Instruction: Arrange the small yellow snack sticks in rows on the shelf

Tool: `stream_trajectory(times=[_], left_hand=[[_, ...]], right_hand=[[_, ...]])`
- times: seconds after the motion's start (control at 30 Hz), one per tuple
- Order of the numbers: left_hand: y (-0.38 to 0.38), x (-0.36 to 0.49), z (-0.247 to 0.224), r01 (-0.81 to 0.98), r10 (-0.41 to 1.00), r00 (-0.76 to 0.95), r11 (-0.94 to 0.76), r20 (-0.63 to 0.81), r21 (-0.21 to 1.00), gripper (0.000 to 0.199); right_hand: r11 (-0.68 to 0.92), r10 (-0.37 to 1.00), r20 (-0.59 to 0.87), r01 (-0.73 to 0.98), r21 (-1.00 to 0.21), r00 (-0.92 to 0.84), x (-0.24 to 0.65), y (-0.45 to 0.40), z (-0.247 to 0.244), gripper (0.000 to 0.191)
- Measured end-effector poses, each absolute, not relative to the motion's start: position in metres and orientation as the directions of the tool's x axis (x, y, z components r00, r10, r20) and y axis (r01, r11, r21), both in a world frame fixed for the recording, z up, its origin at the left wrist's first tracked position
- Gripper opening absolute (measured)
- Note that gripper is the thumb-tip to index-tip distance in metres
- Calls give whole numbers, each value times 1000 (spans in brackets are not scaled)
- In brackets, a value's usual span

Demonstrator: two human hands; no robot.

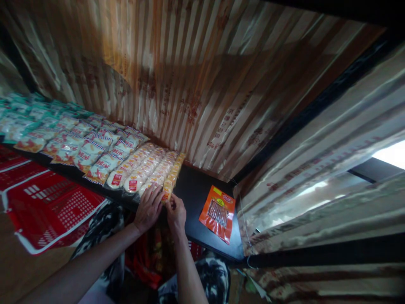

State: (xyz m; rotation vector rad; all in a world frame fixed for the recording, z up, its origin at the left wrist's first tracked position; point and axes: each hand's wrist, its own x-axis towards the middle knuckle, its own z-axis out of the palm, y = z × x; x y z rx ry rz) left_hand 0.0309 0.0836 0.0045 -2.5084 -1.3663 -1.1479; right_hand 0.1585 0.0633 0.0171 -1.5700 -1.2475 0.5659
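Dark shelf (195,188) runs from the left edge of the frame to lower right of centre. Yellow packet (174,175), long and narrow, lies near the centre, at the right end of the packed goods. Right hand (176,214): thumb and fingertips pinched on the packet's near end. Left hand (149,208): palm down, fingers extended and close together, laid over the near ends of the clear packs of round white cakes (135,169), fingertips reaching the yellow packet's edge. Left of those, white snack bags (95,150) with striped edges; green bags (34,114) at the far left. Orange packet (218,213) flat and alone, right of centre, well apart from the hands. Red basket (60,207), lower left, below shelf level. Printed plastic sheeting (193,84) hangs in folds behind, across the top. Patterned trousers (211,276) at the bottom.
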Motion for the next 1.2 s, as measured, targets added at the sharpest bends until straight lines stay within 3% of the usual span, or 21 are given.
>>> stream_trajectory(times=[0.2,0.67,1.2], left_hand=[[93,31,10,728,691,320,-617,648,299,40],[103,34,2,797,678,377,-585,631,153,41],[103,35,-1,830,649,361,-550,669,86,40]], right_hand=[[29,912,208,451,-892,353,161,66,15,29],[10,895,241,521,-853,376,160,67,12,27],[22,882,288,579,-815,373,158,62,19,26]])
